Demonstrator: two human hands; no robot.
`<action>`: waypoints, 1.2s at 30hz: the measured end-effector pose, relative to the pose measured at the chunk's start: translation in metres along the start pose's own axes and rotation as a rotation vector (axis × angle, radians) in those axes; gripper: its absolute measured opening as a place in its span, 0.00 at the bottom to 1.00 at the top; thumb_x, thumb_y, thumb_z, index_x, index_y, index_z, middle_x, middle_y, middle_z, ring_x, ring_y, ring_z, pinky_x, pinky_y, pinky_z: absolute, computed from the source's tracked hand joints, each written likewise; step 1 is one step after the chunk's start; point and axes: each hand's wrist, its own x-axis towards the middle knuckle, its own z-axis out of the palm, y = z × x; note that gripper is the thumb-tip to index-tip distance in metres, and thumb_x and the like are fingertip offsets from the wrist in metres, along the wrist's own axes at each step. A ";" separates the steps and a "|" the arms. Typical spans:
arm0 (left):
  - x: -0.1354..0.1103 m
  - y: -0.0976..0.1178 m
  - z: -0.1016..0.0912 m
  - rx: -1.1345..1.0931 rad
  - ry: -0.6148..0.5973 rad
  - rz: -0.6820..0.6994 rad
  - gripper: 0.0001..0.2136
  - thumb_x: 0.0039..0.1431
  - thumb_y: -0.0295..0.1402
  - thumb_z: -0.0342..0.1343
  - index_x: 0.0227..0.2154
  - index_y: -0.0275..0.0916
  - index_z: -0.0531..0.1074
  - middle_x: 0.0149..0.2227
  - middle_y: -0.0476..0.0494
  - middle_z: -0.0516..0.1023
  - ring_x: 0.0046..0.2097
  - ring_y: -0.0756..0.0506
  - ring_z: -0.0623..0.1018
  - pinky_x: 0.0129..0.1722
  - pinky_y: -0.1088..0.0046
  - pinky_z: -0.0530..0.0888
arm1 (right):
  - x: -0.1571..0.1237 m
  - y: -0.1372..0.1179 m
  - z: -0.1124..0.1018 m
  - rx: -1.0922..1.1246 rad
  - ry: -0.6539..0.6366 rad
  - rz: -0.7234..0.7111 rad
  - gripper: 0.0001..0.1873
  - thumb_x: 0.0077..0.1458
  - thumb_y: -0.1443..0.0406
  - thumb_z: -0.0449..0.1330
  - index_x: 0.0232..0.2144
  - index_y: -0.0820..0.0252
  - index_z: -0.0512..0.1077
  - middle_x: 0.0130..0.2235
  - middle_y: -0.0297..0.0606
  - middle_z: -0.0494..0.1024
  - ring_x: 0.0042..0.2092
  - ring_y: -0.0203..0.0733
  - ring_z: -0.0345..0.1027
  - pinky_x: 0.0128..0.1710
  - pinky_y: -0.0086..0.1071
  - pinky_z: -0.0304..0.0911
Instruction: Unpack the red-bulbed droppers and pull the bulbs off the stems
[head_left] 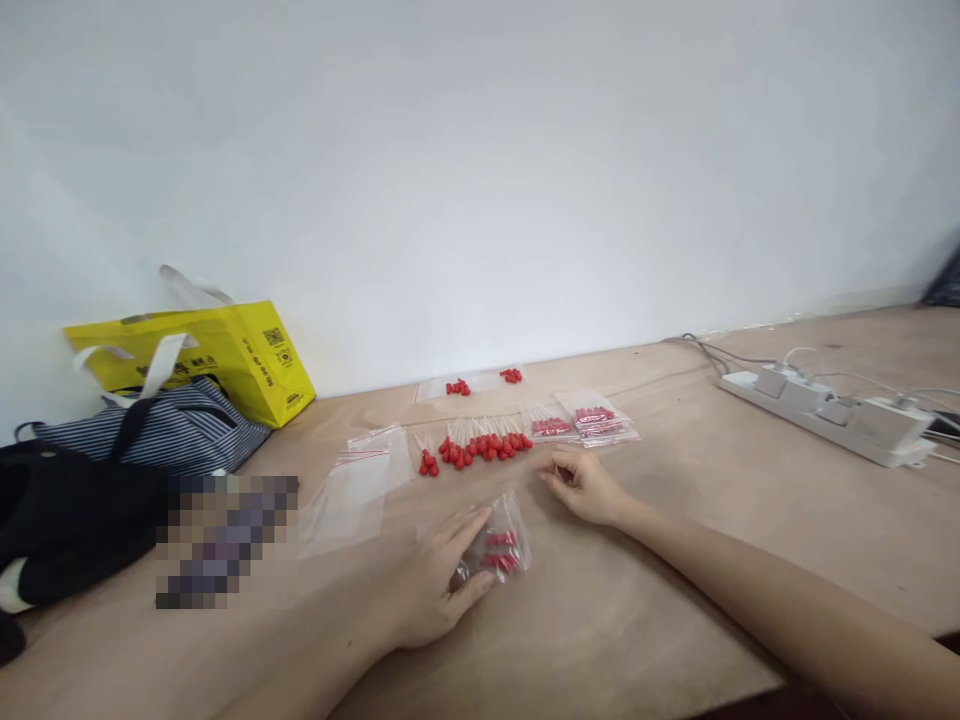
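Note:
My left hand point(442, 580) lies palm down with its fingers and thumb spread over a clear zip bag point(517, 512). Inside that bag, red pieces point(501, 550) show in two rows; part of the bag is hidden under my hand. To the right, my right hand point(581, 487) is closed, thumb and fingers pinched near the tabletop. I cannot make out whether anything small is between those fingertips. Beyond both hands lies a row of pale sticks with red heads point(487, 447), with a smaller cluster of red-headed sticks point(428, 463) at its left end.
Flat clear zip bags point(360, 485) lie left of the sticks. Filled zip bags point(600, 422) are stacked behind my right hand. More red heads point(458, 387) lie near the wall. A yellow bag point(262, 350) and striped bag point(187, 420) stand left; a power strip point(825, 415) lies right.

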 end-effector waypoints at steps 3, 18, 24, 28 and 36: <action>0.013 0.001 0.006 -0.068 0.050 0.104 0.20 0.53 0.36 0.49 0.50 0.44 0.62 0.49 0.43 0.69 0.50 0.41 0.67 0.50 0.62 0.63 | -0.004 -0.002 -0.006 0.032 -0.156 -0.065 0.15 0.42 0.72 0.55 0.35 0.59 0.71 0.34 0.37 0.70 0.36 0.38 0.61 0.33 0.29 0.58; 0.069 0.015 0.035 -1.381 0.638 -0.324 0.14 0.41 0.38 0.60 0.27 0.38 0.63 0.26 0.52 0.69 0.29 0.53 0.71 0.30 0.77 0.67 | 0.002 -0.016 0.028 0.949 -0.225 0.315 0.30 0.31 0.61 0.68 0.40 0.59 0.64 0.39 0.37 0.69 0.40 0.36 0.64 0.43 0.33 0.58; 0.070 0.020 0.044 -1.495 0.655 -0.359 0.14 0.41 0.35 0.60 0.26 0.39 0.60 0.25 0.54 0.68 0.27 0.54 0.71 0.27 0.78 0.67 | 0.005 -0.024 0.051 0.979 -0.172 0.337 0.32 0.35 0.53 0.64 0.42 0.57 0.60 0.31 0.33 0.70 0.32 0.34 0.65 0.34 0.31 0.61; 0.062 0.012 0.035 -1.402 0.713 -0.253 0.13 0.40 0.33 0.60 0.26 0.39 0.62 0.27 0.54 0.69 0.30 0.54 0.71 0.31 0.79 0.67 | 0.006 -0.022 0.041 0.936 -0.231 0.281 0.27 0.37 0.51 0.62 0.37 0.60 0.64 0.27 0.31 0.70 0.28 0.32 0.63 0.29 0.27 0.58; 0.044 -0.031 0.005 -0.954 0.627 -0.212 0.11 0.42 0.38 0.57 0.28 0.37 0.71 0.29 0.48 0.73 0.33 0.48 0.71 0.35 0.73 0.66 | 0.005 -0.016 0.023 0.702 -0.287 0.275 0.21 0.38 0.50 0.60 0.25 0.62 0.66 0.21 0.27 0.65 0.23 0.29 0.57 0.24 0.25 0.53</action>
